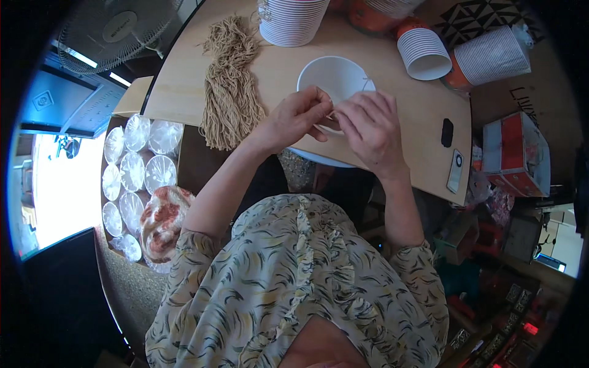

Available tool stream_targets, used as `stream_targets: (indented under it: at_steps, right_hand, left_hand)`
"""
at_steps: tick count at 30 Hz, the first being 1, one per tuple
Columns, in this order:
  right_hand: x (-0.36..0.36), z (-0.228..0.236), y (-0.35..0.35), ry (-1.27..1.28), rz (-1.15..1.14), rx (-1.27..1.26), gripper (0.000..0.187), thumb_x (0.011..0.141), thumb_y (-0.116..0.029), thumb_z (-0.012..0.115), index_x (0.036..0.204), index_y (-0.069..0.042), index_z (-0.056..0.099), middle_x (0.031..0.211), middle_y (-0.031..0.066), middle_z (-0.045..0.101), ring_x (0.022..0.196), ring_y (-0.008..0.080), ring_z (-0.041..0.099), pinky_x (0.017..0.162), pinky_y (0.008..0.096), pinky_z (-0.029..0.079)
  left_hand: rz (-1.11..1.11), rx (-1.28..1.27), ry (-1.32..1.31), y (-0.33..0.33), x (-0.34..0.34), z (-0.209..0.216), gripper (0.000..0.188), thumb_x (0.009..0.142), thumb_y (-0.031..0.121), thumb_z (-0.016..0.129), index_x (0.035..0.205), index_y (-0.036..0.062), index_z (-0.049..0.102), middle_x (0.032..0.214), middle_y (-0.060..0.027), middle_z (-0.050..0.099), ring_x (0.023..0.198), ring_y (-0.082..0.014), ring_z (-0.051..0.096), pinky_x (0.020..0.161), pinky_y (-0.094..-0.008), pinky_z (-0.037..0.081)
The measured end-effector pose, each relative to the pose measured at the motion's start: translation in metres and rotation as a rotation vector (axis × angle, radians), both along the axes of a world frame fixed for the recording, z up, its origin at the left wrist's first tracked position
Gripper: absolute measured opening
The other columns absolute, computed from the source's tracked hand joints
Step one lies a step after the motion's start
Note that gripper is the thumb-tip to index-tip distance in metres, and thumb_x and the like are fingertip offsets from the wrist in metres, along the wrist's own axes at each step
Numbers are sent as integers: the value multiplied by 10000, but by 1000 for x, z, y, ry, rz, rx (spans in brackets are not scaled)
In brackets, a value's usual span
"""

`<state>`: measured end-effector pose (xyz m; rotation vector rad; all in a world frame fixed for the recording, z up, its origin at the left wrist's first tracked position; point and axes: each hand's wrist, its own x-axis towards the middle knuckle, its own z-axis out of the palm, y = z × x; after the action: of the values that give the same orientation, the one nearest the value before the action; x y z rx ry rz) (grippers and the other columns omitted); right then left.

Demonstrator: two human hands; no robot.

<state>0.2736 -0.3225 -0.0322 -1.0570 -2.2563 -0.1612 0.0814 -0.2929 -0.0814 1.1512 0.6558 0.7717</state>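
Note:
A white paper bucket [325,72] stands at the near edge of the table, its open mouth facing up. Over its near side, my left hand [297,119] and my right hand [373,132] meet with fingertips close together. Both are closed in a pinch on what looks like a thin cord, mostly hidden by the fingers. A short bit of cord [367,81] shows at the bucket's right rim. Left of my hands lies a thick bundle of tan cords [230,86], reaching over the table's near edge.
Stacked white buckets [293,21] stand at the back; more stacks [424,54] lie on their sides at the right. A dark phone-like object [447,132] and a white-grey one [455,170] rest near the table's right edge. A carton of plastic-wrapped stacks [132,172] sits left, below a fan [119,27].

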Motion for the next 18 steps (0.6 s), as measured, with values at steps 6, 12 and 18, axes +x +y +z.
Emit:
stream_targets:
  at_steps: [6, 12, 18]
  right_hand:
    - [6, 11, 33, 31, 80, -285, 165, 798, -90, 722, 959, -68, 692, 918, 86, 672, 971, 256, 630, 931, 397, 434]
    - [18, -3, 30, 287, -116, -372, 167, 819, -26, 711, 984, -1, 705, 922, 127, 697, 889, 300, 657, 794, 407, 511]
    - [26, 15, -7, 350, -81, -325, 234, 827, -14, 714, 1060, -16, 705, 958, 119, 697, 909, 290, 646, 811, 386, 499]
  left_hand:
    - [-288, -28, 40, 7, -3, 5, 204, 1040, 222, 555, 1101, 29, 582, 969, -84, 706, 892, -126, 703, 696, -226, 546]
    - [-238, -222, -137, 6, -8, -1, 223, 1024, 238, 590, 1069, 23, 625, 870, -59, 699, 796, -119, 695, 651, -206, 524]
    - [-234, -196, -138, 2, -8, 2, 210, 1014, 210, 605, 1072, 10, 632, 894, -64, 709, 805, -127, 702, 677, -202, 543]
